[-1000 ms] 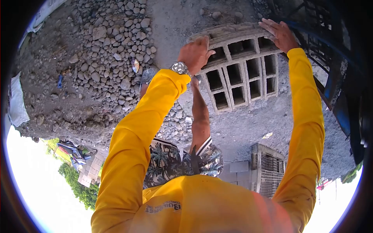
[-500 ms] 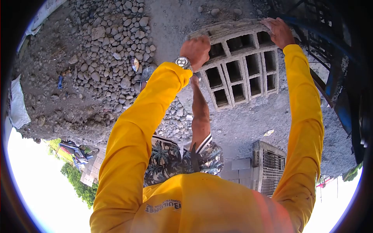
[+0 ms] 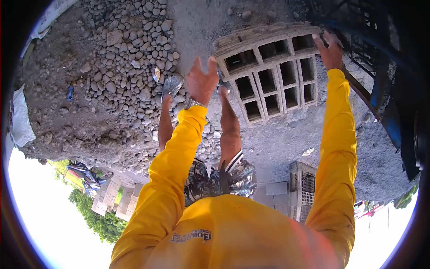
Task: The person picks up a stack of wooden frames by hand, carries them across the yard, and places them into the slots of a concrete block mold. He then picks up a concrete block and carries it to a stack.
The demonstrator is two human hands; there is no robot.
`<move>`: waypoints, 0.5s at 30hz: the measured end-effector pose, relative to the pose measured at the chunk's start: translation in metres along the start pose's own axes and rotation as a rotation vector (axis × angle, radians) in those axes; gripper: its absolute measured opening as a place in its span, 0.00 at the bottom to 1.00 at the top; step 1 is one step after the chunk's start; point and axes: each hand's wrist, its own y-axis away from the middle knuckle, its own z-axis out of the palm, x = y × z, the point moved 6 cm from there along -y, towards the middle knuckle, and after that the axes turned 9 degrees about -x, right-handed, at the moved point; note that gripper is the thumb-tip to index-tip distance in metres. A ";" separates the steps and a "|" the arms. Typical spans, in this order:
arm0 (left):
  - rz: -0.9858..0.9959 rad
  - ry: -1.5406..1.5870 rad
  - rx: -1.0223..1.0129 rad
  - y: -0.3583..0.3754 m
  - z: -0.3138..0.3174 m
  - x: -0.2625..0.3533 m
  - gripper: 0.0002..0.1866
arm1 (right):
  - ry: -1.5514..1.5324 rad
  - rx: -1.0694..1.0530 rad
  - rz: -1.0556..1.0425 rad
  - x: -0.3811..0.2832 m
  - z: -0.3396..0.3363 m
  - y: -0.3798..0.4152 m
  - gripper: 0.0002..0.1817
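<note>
My left hand, with a metal watch at the wrist, is beside the left end of the upper hollow concrete block. Its fingers are apart and hold nothing. At that block's right end is my right hand, its fingers spread around the corner; whether they touch it I cannot tell. The upper block shows three large openings. Below it in view, more hollow blocks stand close together with several rectangular openings facing me.
Rounded stones cover the ground at left, near my feet. Dark metal bars stand at upper right. Low in view are a grille-like block stack, flat grey blocks and a parked motorcycle.
My left hand has opened from a closed shape and moved left and down off the block's left end. My right hand has shifted slightly right and down, its fingers more spread.
</note>
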 end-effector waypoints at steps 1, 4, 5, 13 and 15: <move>-0.114 0.077 -0.019 0.007 0.005 -0.018 0.36 | -0.063 -0.076 0.081 0.003 0.006 0.009 0.37; -0.078 -0.090 -0.158 0.025 0.031 0.001 0.32 | -0.052 -0.086 0.156 0.004 0.021 0.020 0.35; -0.120 -0.139 -0.158 0.022 0.035 0.007 0.31 | -0.013 -0.055 0.156 0.004 0.023 0.022 0.34; -0.180 -0.202 -0.043 0.009 0.041 0.021 0.29 | 0.078 -0.089 0.221 0.008 0.025 0.014 0.32; -0.172 -0.205 -0.028 0.007 0.043 0.018 0.29 | 0.092 -0.106 0.200 0.008 0.026 0.012 0.31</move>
